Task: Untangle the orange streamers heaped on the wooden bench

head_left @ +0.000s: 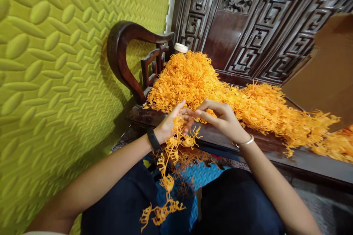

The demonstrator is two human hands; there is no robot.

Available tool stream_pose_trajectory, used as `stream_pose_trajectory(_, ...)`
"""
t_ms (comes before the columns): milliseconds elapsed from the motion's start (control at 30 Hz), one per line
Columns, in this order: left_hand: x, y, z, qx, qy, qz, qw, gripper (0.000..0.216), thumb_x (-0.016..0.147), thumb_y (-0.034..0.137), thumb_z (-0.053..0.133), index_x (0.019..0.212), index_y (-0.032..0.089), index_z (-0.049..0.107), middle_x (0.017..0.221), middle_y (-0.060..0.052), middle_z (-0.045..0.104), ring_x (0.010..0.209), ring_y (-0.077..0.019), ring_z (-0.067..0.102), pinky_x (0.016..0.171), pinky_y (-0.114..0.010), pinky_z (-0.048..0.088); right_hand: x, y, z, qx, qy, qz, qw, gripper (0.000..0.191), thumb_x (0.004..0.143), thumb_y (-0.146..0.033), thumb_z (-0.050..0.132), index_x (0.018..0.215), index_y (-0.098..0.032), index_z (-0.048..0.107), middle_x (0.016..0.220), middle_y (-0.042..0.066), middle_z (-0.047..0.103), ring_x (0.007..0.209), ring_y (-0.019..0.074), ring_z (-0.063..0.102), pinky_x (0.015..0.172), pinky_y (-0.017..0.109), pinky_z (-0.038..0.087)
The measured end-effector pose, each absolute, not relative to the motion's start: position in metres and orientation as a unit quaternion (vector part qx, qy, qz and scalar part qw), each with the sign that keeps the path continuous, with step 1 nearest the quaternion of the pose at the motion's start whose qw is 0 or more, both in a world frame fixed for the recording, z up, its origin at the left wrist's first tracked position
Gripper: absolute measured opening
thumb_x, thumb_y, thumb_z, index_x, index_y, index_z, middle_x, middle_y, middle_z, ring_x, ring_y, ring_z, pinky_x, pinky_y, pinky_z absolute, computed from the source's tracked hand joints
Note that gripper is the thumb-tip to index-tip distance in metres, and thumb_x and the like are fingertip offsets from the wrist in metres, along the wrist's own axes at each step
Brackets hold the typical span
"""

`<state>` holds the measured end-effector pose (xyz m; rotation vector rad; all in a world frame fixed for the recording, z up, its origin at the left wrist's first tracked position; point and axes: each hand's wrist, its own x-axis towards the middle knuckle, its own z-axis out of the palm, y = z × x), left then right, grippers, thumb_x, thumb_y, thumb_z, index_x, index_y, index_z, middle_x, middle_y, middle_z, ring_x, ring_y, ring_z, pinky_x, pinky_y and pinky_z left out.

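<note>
My left hand (168, 125) is turned palm up with its fingers curled, holding a strand of orange plastic flower pieces (167, 183). The strand hangs from the palm down between my knees, its spidery blossoms joined along thin stems. Thumb and fingers of my right hand (223, 116) pinch together right at the left fingertips; whatever is between them is too small to make out. Just behind both hands rises a large heap of the same orange pieces (189, 79), spread along a dark wooden bench (217, 136).
The bench has a curved armrest (117, 49) at left and a carved back (226, 33). A white-lidded container (181, 47) stands behind the heap. Yellow padding (60, 80) covers the left wall. Cardboard (322, 69) leans at right. More orange pieces lie over a blue mat (197, 174) below.
</note>
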<state>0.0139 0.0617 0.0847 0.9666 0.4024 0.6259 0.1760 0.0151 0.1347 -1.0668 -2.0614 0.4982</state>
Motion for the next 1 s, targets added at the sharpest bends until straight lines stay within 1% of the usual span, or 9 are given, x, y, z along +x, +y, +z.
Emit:
stream_pose_trajectory(133,0.016,0.054,0.087,0.459,0.218,0.341,0.791,0.049,0.084,0.059,0.038,0.086,0.014,0.057,0.061,-0.001,0.055,0.043,-0.0084,0.047,0.039,-0.021,0.035,0.161,0.011,0.132,-0.398,-0.861,0.112,0.296,0.018,0.084,-0.030,0.058,0.094,-0.017,0.063,0.078,0.004,0.054,0.073,0.0145,0.050,0.067,0.028,0.040)
stream_pose_trajectory(267,0.017,0.047,0.088,0.487,0.204,0.345,0.776,0.046,0.085,0.056,0.037,0.085,0.015,0.057,0.064,-0.001,0.054,0.047,-0.0088,0.046,0.042,-0.022,0.038,0.155,0.015,0.124,-0.399,-0.877,0.073,0.257,0.008,0.082,-0.022,0.057,0.083,-0.015,0.061,0.074,0.004,0.052,0.071,0.0154,0.046,0.066,0.029,0.037)
stream_pose_trajectory(433,0.014,0.045,0.091,0.509,0.210,0.348,0.759,0.041,0.085,0.053,0.043,0.080,0.015,0.057,0.063,0.000,0.053,0.053,-0.0095,0.049,0.049,-0.022,0.039,0.160,0.012,0.130,-0.417,-0.843,0.142,0.309,0.008,0.078,-0.017,0.057,0.070,-0.017,0.055,0.071,0.001,0.055,0.069,0.0129,0.050,0.066,0.028,0.039)
stream_pose_trajectory(533,0.012,0.046,0.092,0.526,0.216,0.333,0.752,0.038,0.083,0.051,0.048,0.081,0.014,0.058,0.063,0.000,0.055,0.054,-0.0095,0.049,0.052,-0.023,0.038,0.170,0.012,0.133,-0.452,-0.794,0.180,0.365,0.007,0.079,-0.020,0.058,0.074,-0.017,0.053,0.072,0.001,0.057,0.067,0.0120,0.053,0.065,0.028,0.041)
stream_pose_trajectory(633,0.011,0.048,0.092,0.564,0.225,0.336,0.720,0.026,0.079,0.039,0.059,0.079,0.013,0.059,0.068,0.000,0.057,0.062,-0.0088,0.051,0.060,-0.023,0.038,0.177,0.013,0.132,-0.456,-0.743,0.274,0.406,0.013,0.080,-0.028,0.058,0.079,-0.017,0.050,0.071,0.000,0.056,0.065,0.0114,0.055,0.062,0.027,0.044)
stream_pose_trajectory(700,0.010,0.049,0.092,0.602,0.236,0.326,0.689,0.020,0.077,0.032,0.061,0.077,0.012,0.059,0.067,0.000,0.056,0.061,-0.0075,0.049,0.059,-0.022,0.036,0.179,0.014,0.131,-0.446,-0.729,0.312,0.415,0.017,0.080,-0.030,0.060,0.084,-0.017,0.050,0.075,0.001,0.056,0.067,0.0115,0.056,0.063,0.027,0.046)
stream_pose_trajectory(833,0.009,0.049,0.093,0.653,0.261,0.300,0.645,0.018,0.077,0.030,0.059,0.074,0.013,0.057,0.060,0.004,0.049,0.052,-0.0064,0.041,0.050,-0.022,0.028,0.182,0.013,0.132,-0.453,-0.752,0.312,0.364,0.024,0.081,-0.033,0.060,0.096,-0.016,0.054,0.083,0.004,0.061,0.076,0.0139,0.059,0.070,0.029,0.047)
stream_pose_trajectory(933,0.008,0.048,0.094,0.682,0.260,0.307,0.611,0.017,0.075,0.030,0.061,0.074,0.013,0.056,0.060,0.005,0.049,0.054,-0.0067,0.043,0.053,-0.022,0.031,0.185,0.012,0.134,-0.459,-0.774,0.305,0.312,0.024,0.079,-0.038,0.062,0.088,-0.015,0.060,0.087,0.006,0.064,0.080,0.0157,0.059,0.073,0.031,0.046)
stream_pose_trajectory(1000,0.007,0.046,0.095,0.699,0.253,0.292,0.602,0.017,0.075,0.029,0.061,0.074,0.013,0.057,0.062,0.004,0.051,0.056,-0.0066,0.043,0.054,-0.022,0.032,0.188,0.011,0.135,-0.464,-0.783,0.301,0.286,0.026,0.076,-0.040,0.064,0.081,-0.015,0.060,0.081,0.005,0.063,0.074,0.0149,0.057,0.068,0.029,0.045)
